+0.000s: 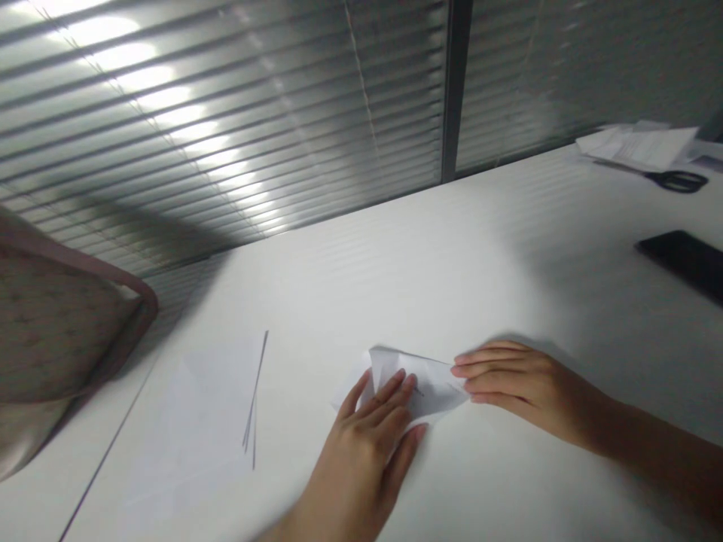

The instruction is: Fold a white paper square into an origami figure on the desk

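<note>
left hand (367,440) flat, fingers spread, pressing folded paper (432,384) onto white table (508,248) | right hand (523,388) fingers straight, together, tips on paper's right corner, gripping nothing | judgement: pin firmly with left, line edges up, crease with fingertips

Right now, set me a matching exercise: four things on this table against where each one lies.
Things:
1. folded paper
2. scissors
3. black phone
4. flat sheets

Places:
A. far right, at a paper pile
B. touched by the left hand and the right hand
C. left of the hands, untouched
D. right side, cut off by the picture's edge

Pairs: 1-B, 2-A, 3-D, 4-C
</note>
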`<act>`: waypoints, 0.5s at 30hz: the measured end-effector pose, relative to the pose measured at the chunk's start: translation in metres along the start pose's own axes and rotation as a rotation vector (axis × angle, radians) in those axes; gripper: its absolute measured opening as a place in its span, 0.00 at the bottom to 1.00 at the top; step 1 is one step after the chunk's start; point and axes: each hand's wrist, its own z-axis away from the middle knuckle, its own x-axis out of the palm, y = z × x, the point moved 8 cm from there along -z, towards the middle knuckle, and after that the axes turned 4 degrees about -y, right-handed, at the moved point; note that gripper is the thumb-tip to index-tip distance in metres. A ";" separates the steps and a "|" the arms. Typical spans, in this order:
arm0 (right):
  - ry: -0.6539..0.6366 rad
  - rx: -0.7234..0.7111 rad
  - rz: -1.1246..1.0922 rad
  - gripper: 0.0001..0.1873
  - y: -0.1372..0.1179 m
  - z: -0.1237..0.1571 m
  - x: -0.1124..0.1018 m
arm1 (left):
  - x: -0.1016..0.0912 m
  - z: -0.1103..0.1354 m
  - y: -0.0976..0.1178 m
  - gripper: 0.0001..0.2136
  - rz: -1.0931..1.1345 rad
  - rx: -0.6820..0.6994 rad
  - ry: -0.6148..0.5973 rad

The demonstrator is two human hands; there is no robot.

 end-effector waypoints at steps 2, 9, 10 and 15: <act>0.033 0.132 -0.048 0.04 0.008 0.000 0.000 | -0.002 0.002 -0.011 0.14 0.076 -0.063 0.090; 0.017 0.257 -0.075 0.05 0.008 -0.005 0.002 | 0.005 0.010 -0.033 0.13 0.288 -0.200 0.250; 0.007 0.262 -0.069 0.05 0.008 -0.006 0.003 | 0.006 0.011 -0.034 0.14 0.301 -0.200 0.251; 0.017 0.331 -0.024 0.06 0.009 -0.008 0.006 | 0.006 0.012 -0.038 0.16 0.340 -0.202 0.274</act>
